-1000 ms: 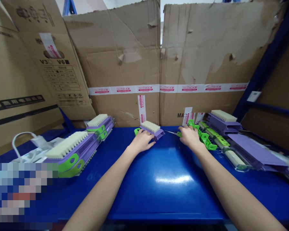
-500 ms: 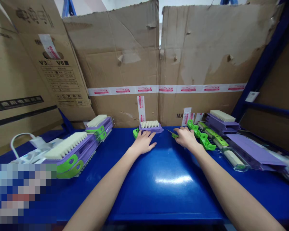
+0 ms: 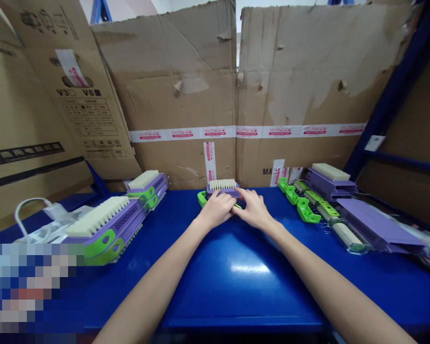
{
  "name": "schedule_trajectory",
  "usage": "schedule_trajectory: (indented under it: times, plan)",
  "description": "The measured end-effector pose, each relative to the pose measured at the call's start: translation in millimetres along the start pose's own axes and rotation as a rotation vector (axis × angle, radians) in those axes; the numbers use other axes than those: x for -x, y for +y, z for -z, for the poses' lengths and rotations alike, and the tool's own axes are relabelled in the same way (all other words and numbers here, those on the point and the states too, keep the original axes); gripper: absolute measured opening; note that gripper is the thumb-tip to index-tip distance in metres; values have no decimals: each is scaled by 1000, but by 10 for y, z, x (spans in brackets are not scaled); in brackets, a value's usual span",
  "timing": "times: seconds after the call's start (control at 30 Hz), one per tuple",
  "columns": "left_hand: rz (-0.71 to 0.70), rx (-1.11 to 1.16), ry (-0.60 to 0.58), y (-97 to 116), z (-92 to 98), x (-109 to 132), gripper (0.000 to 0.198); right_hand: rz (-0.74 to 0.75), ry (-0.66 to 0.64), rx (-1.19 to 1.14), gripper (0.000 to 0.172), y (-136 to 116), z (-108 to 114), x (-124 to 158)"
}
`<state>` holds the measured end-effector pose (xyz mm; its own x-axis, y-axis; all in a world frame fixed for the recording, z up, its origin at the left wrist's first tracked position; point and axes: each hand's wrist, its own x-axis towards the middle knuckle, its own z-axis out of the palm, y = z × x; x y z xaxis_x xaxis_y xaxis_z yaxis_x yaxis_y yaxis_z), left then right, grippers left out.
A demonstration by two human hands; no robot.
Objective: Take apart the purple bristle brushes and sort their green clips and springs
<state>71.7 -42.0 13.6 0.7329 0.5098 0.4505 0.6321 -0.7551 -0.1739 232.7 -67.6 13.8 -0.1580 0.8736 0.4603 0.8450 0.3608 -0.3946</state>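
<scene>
Cardboard-backed blue worktop, two hands together at a purple-bodied brush

Tall brown cardboard panels [image 3: 181, 100], crossed by white tape [image 3: 215, 132] with red print, stand behind the blue worktop [image 3: 200, 291]. The purple-bodied brush [image 3: 222, 185] lies near the middle of the back edge, cream bristles up, with a green end part [image 3: 201, 198] at its left.

The left hand [image 3: 216, 210] is in front of the brush, its fingers bent and close together over the brush's near side; whether they grip it cannot be told. The right hand [image 3: 252, 208] comes in from the other side, thumb and forefinger spread a little apart, their tips at the left hand's fingertips. A sliver of a small green piece [image 3: 238, 206] shows between the hands; which fingers, if any, have hold of it is hidden.

Towards the left edge of the worktop lie stacked purple and green brushes [image 3: 100, 217], a smaller stack [image 3: 145, 181] behind them towards the back left corner, and a white cable [image 3: 21, 210] beside the nearer stack. On the right side a row of green brackets [image 3: 304, 211] runs forward from near the back edge, next to lime-green parts [image 3: 319, 203], with purple housings [image 3: 380, 227] closer to the right edge.
</scene>
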Motion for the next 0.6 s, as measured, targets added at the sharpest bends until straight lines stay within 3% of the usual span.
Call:
schedule_trajectory:
  times: [0.1, 0.2, 0.37, 0.5, 0.6]
  plan:
    - [81, 226, 74, -27, 20, 2, 26, 31, -26, -226, 55, 161, 11, -32]
    - [272, 573, 96, -31, 38, -16, 25, -20, -114, -549, 53, 264, 30, -64]
    - [533, 1171, 66, 1, 74, -84, 51, -157, -263, -883, 67, 163, 59, -58]
    - [611, 1302, 39, 4, 126, -99, 51, -106, -250, -796, 64, 77, 67, -26]
    - [704, 1296, -68, -10, 144, -83, 41, 57, -131, -477, 58, 71, 43, 3]
